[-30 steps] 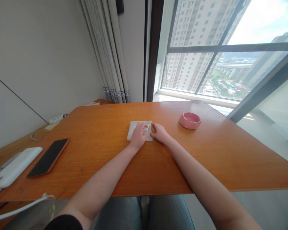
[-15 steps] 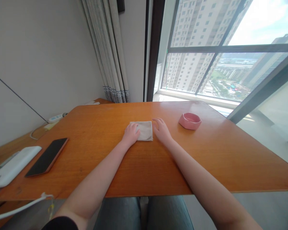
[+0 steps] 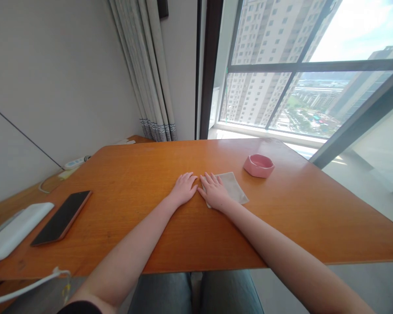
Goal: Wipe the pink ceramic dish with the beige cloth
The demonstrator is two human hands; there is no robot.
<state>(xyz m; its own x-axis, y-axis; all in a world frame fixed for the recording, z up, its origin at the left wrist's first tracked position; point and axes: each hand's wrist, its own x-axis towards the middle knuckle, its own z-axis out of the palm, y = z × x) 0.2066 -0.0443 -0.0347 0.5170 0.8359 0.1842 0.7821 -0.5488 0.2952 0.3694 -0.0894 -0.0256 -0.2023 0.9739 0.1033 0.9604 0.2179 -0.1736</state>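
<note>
A light grey folded cloth [image 3: 233,187] lies flat and slightly turned on the wooden table [image 3: 134,174]. My right hand [image 3: 213,191] rests palm down over the cloth's left part, fingers stretched and spread, hiding that side. Just left of the cloth, my left hand [image 3: 183,188] lies flat on the bare wood with its fingers apart, holding nothing. The fingertips of both hands are close together, with a narrow gap between them. A pink angular bowl [image 3: 259,166] stands to the right, beyond the cloth.
At the left lie a dark phone-like slab [image 3: 62,218] and a white flat device [image 3: 18,231]. A white cable [image 3: 26,285] hangs by the front left edge. A power strip [image 3: 74,162] sits behind the left side. A large window [image 3: 281,68] is at the back right.
The cloth has shifted right and towards me and has turned. My right hand has come down onto it; my left hand is off it, resting on the wood.
</note>
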